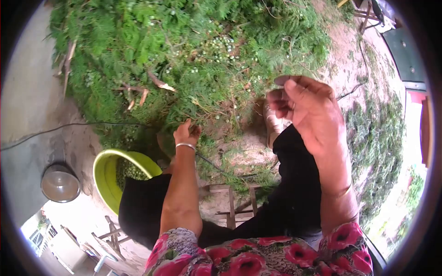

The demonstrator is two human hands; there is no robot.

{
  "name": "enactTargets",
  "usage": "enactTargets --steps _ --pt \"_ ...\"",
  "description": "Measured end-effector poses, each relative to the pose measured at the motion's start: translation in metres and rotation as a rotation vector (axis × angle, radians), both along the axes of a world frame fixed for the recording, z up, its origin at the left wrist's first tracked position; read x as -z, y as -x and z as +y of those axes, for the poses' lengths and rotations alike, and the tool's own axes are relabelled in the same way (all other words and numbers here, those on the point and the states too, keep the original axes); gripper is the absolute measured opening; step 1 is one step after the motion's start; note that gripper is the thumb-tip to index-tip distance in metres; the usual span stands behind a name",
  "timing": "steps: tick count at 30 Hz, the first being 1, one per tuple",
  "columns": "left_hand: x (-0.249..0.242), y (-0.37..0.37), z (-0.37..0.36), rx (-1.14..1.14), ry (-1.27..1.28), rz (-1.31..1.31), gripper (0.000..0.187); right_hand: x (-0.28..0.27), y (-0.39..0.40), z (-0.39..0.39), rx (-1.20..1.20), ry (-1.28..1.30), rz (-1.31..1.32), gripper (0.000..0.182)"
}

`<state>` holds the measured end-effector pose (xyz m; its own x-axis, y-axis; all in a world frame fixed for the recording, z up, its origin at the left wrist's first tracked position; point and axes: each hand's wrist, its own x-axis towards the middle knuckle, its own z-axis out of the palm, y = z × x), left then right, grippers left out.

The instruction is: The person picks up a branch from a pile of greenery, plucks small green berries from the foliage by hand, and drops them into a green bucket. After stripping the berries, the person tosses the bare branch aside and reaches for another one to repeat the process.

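Observation:
My right hand (313,110) is raised over my right knee, thumb and fingers closed on a thin, dark, flat piece (281,80) with a rounded edge. Its exact kind does not show. Low at the near edge of a heap of green conifer branches (184,60) is my left hand (186,134), a pale bangle at its wrist. Those fingers are curled by the sprigs; what they pinch, if anything, is too small to make out. Pale round cones or berries (221,46) dot the heap. Beside my left knee, a tilted yellow-green bucket (105,177) contains many small green ones.
A metal bowl (60,184) lies left of the bucket. Dark cable (69,125) crosses the floor into the branches. Broken sticks (159,82) poke from the heap. More greenery (368,152) spreads at right. A wooden frame (235,204) shows between my legs.

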<state>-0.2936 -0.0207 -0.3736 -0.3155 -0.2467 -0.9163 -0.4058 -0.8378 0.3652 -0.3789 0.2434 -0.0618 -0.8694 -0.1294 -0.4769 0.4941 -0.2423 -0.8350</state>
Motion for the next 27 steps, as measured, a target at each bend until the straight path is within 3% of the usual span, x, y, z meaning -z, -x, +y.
enactTargets --steps 1,2,5,7,12,13,18,20,21,25,26,27 --pt "0.008 -0.002 0.01 -0.173 -0.063 -0.09 0.026 0.003 0.0 0.002 0.007 -0.022 -0.08 0.023" --pt "0.014 -0.005 0.018 -0.164 -0.078 -0.101 0.026 0.004 0.001 0.004 0.016 -0.038 -0.09 0.023" --pt "0.037 -0.005 0.032 -0.495 -0.096 0.121 0.035 0.004 0.003 0.005 0.046 0.034 -0.124 0.024" --pt "0.071 -0.004 0.019 -0.56 -0.195 0.159 0.039 0.009 0.003 0.003 0.015 0.011 -0.121 0.026" --pt "0.021 0.04 0.02 -0.707 -0.258 0.062 0.047 0.005 0.003 -0.009 -0.107 -0.013 -0.177 0.023" --pt "0.012 0.043 0.017 -0.613 -0.23 0.157 0.051 0.007 0.002 -0.01 -0.109 -0.005 -0.164 0.021" --pt "-0.014 0.057 -0.008 -0.59 -0.172 0.527 0.05 0.021 -0.006 -0.021 -0.223 -0.173 0.023 0.02" --pt "-0.049 0.057 -0.004 -0.408 -0.011 0.556 0.012 0.032 -0.011 -0.03 -0.284 -0.626 0.5 0.025" --pt "-0.068 0.053 0.0 -0.326 0.014 0.652 0.005 0.032 -0.01 -0.032 -0.32 -0.668 0.567 0.034" --pt "-0.157 0.034 0.026 -0.051 0.138 0.954 0.006 0.027 -0.008 -0.04 -0.557 -0.823 0.326 0.047" --pt "-0.172 0.03 0.034 -0.046 0.151 0.972 0.006 0.02 -0.008 -0.041 -0.548 -0.815 0.345 0.047" --pt "-0.184 0.026 0.04 0.0 0.212 0.967 0.006 0.013 -0.009 -0.043 -0.605 -0.737 0.171 0.046"
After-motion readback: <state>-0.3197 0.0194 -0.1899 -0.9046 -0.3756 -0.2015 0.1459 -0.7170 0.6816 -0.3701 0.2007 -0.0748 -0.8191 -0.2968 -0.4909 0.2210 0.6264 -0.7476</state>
